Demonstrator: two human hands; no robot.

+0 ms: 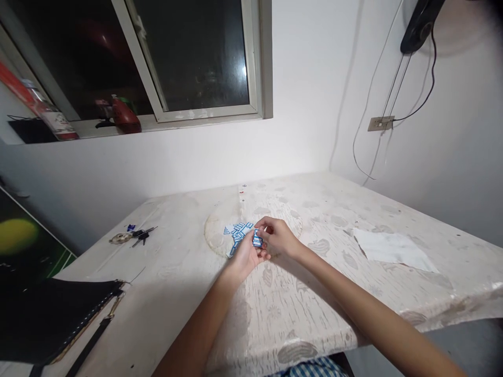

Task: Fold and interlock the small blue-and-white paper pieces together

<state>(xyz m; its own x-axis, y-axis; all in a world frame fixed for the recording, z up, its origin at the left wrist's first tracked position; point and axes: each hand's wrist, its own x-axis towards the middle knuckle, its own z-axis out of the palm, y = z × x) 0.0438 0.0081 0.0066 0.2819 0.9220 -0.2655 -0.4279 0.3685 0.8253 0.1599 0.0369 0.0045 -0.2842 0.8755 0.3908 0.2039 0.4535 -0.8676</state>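
Observation:
Several small white paper pieces with blue borders (238, 231) lie in a loose pile near the middle of the table. Just right of the pile, my left hand (246, 256) is turned partly palm up and closed around a few blue-edged paper pieces (257, 240). From the right, my right hand (277, 234) meets it, with thumb and fingers pinched at the same pieces. Any print on the pieces is too small to read, and the fingers cover part of them.
The table (181, 293) has a patterned plastic cover. Keys (142, 236) and a black bag (51, 314) with a strap are at the left. A white cloth or paper (393, 250) lies at the right. Behind are a window (196, 57) and a wall socket (380, 123) with cords.

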